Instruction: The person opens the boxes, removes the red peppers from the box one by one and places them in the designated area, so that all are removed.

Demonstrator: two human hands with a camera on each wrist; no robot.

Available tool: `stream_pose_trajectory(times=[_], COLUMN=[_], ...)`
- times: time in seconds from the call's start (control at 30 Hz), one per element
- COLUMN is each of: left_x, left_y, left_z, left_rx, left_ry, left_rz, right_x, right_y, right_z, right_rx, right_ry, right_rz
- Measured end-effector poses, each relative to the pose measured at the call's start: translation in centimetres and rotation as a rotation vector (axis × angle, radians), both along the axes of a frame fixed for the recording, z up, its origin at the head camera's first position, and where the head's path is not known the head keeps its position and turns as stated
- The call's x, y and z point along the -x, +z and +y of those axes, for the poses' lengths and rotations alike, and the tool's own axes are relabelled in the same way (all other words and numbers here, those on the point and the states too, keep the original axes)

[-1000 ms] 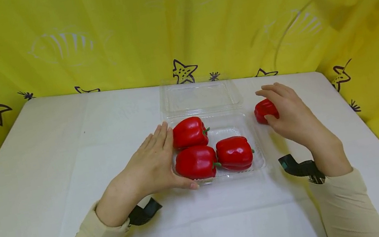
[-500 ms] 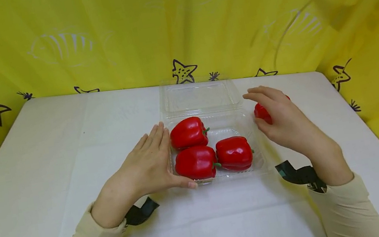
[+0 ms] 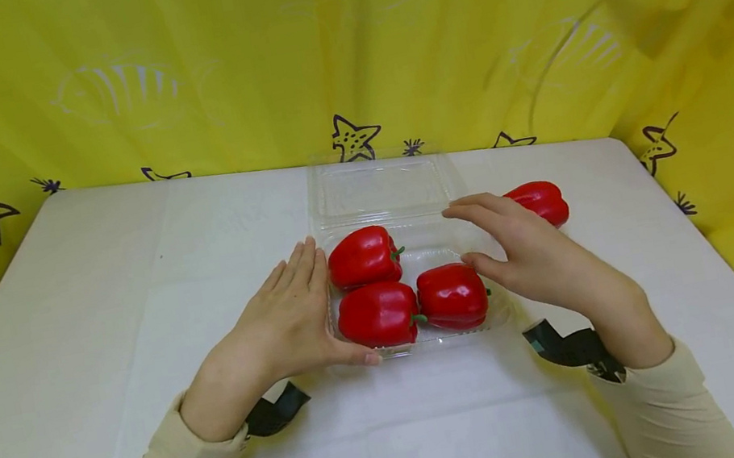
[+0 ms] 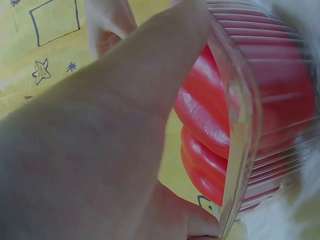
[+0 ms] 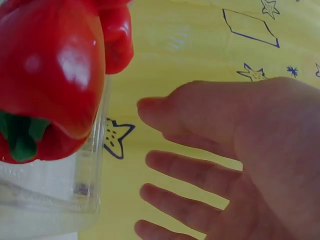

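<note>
3 peppers (image 3: 379, 315) in 1 clr box (image 3: 431, 257), 1 pepper (image 3: 543, 203) out; L hand (image 3: 291, 320), R hand (image 3: 534, 244) unclenched

A clear plastic container (image 3: 433, 257) is lying open, its lid (image 3: 383, 187) lying back at the far side. Inside, three glossy red peppers — a far-left pepper (image 3: 361, 258), a near-left pepper (image 3: 377, 316) and a near-right pepper (image 3: 451, 297) — are lying sideways, green stems pointing right. A fourth pepper (image 3: 543, 203) is resting outside, to the right.

Soft, even light puts white highlights on the red bell peppers (image 3: 452, 296) and faint shadows on the desk (image 3: 406, 451) beside the sleeves (image 3: 665, 414); the left wrist view looks dimmer and hazier.
</note>
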State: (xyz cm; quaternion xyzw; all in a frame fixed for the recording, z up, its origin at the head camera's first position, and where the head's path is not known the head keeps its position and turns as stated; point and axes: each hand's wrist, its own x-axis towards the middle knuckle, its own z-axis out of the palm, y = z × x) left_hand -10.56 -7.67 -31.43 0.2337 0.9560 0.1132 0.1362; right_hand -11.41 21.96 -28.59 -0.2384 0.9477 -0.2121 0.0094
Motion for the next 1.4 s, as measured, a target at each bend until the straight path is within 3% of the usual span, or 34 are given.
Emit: stream_pose_trajectory(times=[0.17,0.57,0.77,1.17,1.4], left_x=[0.0,0.0,-0.1,0.0,0.0], left_y=[0.0,-0.1,-0.1,0.0,0.1], left_z=[0.0,0.1,0.1,0.1,0.1], left_rx=[-0.003,-0.005,-0.004,-0.010,-0.012], left_ry=[-0.001,0.000,0.000,-0.001,0.002], left_rz=[-0.005,-0.009,0.002,-0.001,-0.010], right_x=[-0.4,-1.1,-1.2,-0.9,-0.8], right_y=[-0.1,-0.9,-1.6,-2.8,-2.9], right_z=[-0.6,-1.8,-2.4,-3.2,-3.2], right_rx=[-0.038,-0.131,-0.149,-0.209,-0.235], right_ry=[0.018,0.114,0.151,0.099,0.109], right_rz=[-0.097,-0.214,-0.190,-0.143,-0.117])
